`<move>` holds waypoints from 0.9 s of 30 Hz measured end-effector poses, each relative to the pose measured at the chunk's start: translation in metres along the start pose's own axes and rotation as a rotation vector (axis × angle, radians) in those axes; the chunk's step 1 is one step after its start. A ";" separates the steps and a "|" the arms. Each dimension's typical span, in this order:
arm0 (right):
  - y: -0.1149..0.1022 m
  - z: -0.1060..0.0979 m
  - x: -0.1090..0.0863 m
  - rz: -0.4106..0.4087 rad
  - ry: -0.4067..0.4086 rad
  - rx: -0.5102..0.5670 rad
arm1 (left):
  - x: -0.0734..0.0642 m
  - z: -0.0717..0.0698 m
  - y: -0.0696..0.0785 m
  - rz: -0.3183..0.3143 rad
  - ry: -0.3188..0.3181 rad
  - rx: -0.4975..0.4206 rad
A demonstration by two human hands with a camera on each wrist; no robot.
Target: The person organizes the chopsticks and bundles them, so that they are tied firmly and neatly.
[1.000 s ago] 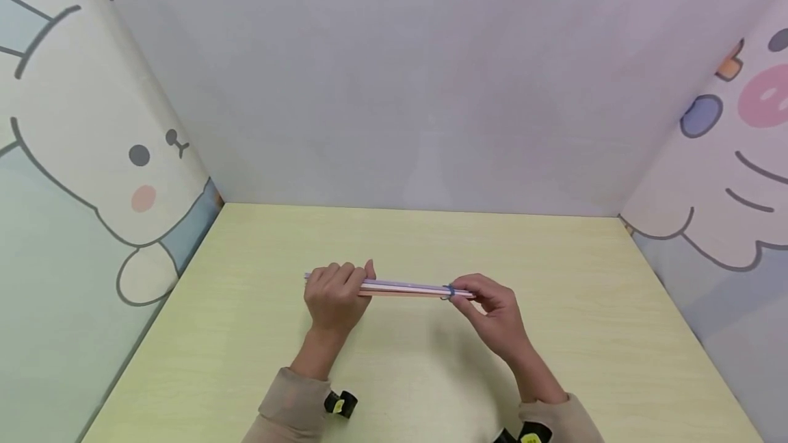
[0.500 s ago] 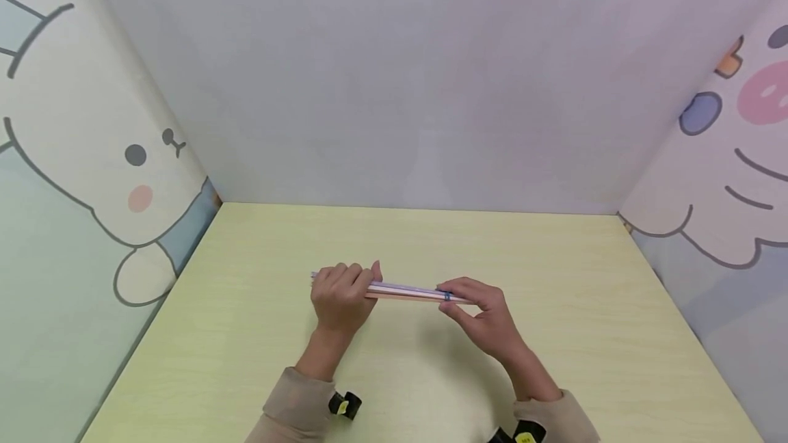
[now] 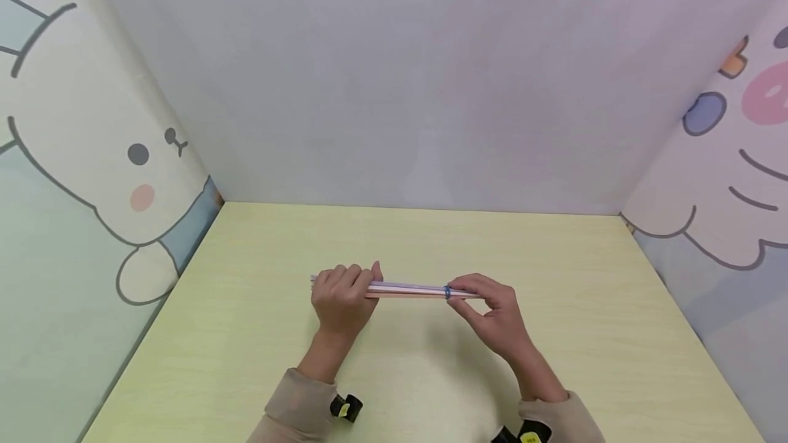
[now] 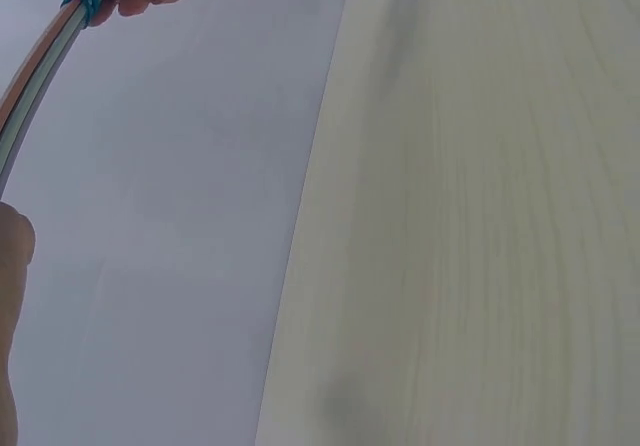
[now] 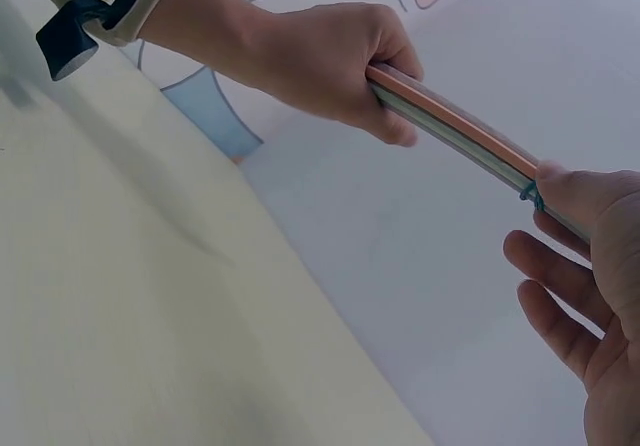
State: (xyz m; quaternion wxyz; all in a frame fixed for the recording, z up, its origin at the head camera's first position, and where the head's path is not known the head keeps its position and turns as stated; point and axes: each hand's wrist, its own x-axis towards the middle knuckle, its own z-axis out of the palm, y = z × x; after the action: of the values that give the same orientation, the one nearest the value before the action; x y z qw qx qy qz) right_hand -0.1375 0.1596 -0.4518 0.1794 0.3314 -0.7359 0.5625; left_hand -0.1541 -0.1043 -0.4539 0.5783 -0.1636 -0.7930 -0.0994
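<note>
A bundle of slim pastel chopsticks, in lilac, white and orange tones, is held nearly level above the table. My left hand grips its left part, and a short end pokes out past the knuckles. Round the bundle near its right end goes a blue elastic band, seen as teal in the right wrist view. The thumb and fingertips of my right hand pinch the chopsticks right at the band. In the right wrist view this hand's lower fingers stand apart from the bundle.
A pale wood-grain table lies under both hands. Behind it rises a plain grey wall. Side panels carry cartoon animals, a white one on the left and a pink-nosed one on the right.
The right fingertips have gone left over the band and come back to its right side. A loop of band that hung below the bundle now lies close. The left hand has shifted slightly right.
</note>
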 end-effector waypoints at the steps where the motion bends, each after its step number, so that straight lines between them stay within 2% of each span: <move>1: 0.000 0.000 0.000 0.006 -0.010 -0.010 | 0.000 0.000 0.001 0.002 0.004 -0.001; 7: -0.003 0.001 0.003 -0.022 -0.100 -0.053 | -0.002 0.003 0.004 0.037 -0.014 -0.014; 16: 0.000 -0.001 0.004 -0.156 -0.017 -0.167 | -0.007 0.006 -0.004 0.003 -0.011 0.011; 23: -0.002 0.000 0.009 -0.215 -0.054 -0.215 | -0.009 0.008 -0.002 0.026 -0.017 0.004; 27: -0.001 0.001 0.009 -0.240 -0.094 -0.235 | -0.008 0.009 -0.001 0.051 0.019 0.007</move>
State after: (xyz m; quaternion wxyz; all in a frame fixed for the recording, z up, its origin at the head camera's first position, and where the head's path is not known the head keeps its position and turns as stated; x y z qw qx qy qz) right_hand -0.1430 0.1559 -0.4453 0.2482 0.4195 -0.7592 0.4313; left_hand -0.1602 -0.1035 -0.4642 0.5886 -0.1811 -0.7835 -0.0834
